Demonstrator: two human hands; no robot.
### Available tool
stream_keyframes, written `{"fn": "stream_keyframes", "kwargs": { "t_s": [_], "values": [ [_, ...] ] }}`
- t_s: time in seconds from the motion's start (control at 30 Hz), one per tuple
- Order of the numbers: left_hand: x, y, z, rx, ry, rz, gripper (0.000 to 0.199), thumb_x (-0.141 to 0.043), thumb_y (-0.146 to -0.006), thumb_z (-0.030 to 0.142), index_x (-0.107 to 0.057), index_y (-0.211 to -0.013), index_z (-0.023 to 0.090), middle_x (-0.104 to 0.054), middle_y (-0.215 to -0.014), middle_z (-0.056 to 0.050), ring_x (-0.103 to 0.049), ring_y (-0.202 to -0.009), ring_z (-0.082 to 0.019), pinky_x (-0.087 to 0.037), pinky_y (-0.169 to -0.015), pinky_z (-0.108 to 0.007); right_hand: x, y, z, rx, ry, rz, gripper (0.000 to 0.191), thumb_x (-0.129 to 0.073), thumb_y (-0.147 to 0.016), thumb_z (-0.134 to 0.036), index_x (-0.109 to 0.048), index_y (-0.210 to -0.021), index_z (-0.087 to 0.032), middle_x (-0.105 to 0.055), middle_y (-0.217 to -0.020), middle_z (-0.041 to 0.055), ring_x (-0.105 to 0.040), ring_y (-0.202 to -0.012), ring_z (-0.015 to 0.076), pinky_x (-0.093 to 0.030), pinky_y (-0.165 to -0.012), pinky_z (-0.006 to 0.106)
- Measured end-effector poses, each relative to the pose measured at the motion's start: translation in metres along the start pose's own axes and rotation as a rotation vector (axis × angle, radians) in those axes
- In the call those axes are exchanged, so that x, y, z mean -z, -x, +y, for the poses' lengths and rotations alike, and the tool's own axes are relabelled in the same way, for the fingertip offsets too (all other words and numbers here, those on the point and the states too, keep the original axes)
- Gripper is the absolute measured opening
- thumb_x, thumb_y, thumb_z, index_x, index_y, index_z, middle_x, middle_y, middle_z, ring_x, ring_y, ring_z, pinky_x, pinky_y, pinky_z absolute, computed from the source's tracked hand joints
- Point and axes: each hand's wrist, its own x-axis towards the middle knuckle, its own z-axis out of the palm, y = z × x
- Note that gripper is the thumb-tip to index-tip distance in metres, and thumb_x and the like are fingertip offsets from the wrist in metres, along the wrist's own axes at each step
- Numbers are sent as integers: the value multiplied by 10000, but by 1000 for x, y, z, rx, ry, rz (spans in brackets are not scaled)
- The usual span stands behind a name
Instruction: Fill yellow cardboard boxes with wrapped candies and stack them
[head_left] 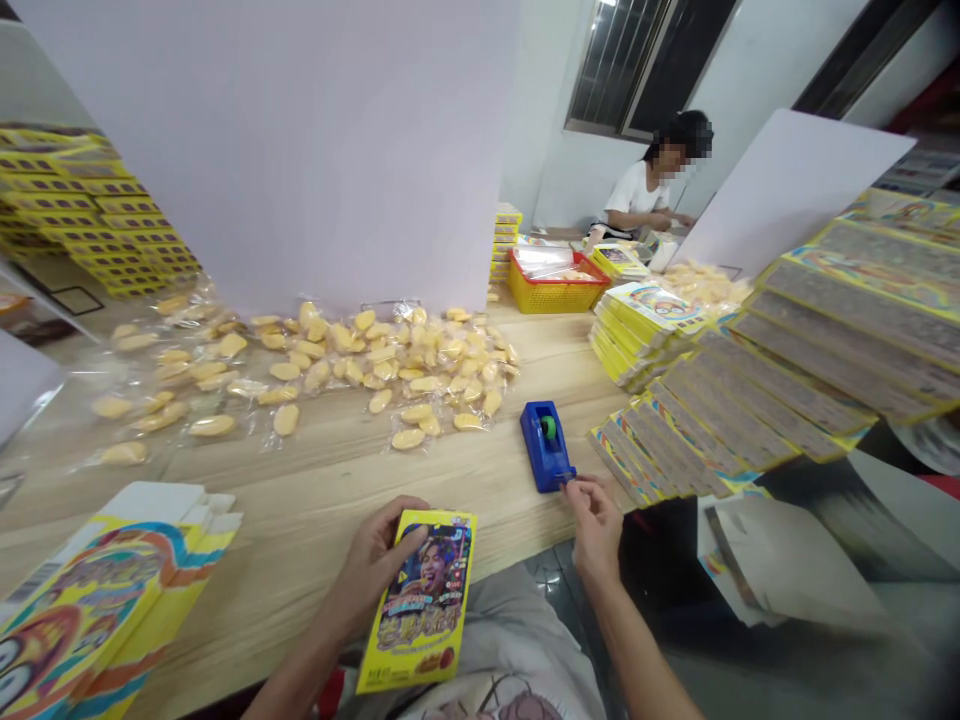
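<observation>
A yellow printed carton (417,600) is gripped in the left hand (375,565), upright and just past the near edge of the wooden table (322,500). Its left edge is wrapped by the closed fingers (397,518), and the thumb is laid across the front face. The right hand (596,525) is kept apart from the carton, with its fingertips (571,484) pinched together at the front end of a blue tape dispenser (546,450), which is lying on the table with a green tape roll (549,428) seated in it. Whether a strip of tape is held between those fingertips cannot be determined. Flattened printed cartons (97,610) are stacked at the lower left, on the table beyond the left hand. Yellow oval pieces in clear wrappers (382,370) are spread across the table ahead, in front of a white upright board (285,150). Rows of yellow cartons (795,370) are fanned out on the right, and further yellow stacks (82,210) are seen at the far left. A yellow basket with a red rim (555,292) is placed further along the table, and a co-worker in a white T-shirt (634,195) is seated at the far end, with both hands at the table.
</observation>
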Motion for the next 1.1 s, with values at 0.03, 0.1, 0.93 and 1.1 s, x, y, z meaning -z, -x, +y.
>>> {"fn": "stream_keyframes", "kwargs": {
  "t_s": [0.03,0.1,0.93,1.1],
  "values": [
    [0,-2,2,-9,-17,-9,296,-678,-786,365,-547,-992,198,-628,-861,-6,-593,-673,-151,-465,-570,-227,0,3,6,-22,-14,12,274,-669,-753,-419,-645,-687,-154,-552,-940,65,-535,-916,187,-471,-759,299],
    [1,-8,6,-19,-46,-43,283,-681,-782,362,-556,-968,189,-617,-831,0,-578,-661,-139,-452,-568,-215,-2,5,17,-46,-25,27,285,-674,-743,-425,-639,-671,-152,-554,-890,52,-538,-867,178,-463,-771,310],
    [-2,-18,15,33,-94,-421,349,-787,-624,353,-666,-856,124,-636,-755,-15,-557,-668,-130,-406,-599,-203,-72,17,-88,394,375,-1519,145,-582,-780,-184,-550,-643,-149,-527,-668,-20,-442,-600,91,-300,-567,216],
    [3,-5,21,24,-48,-395,344,-794,-628,331,-674,-868,114,-629,-758,-19,-551,-685,-128,-403,-606,-198,-73,29,-71,71,296,-1428,246,-704,-729,-334,-565,-647,-149,-549,-589,-23,-459,-552,94,-285,-519,211]
  ]
}}
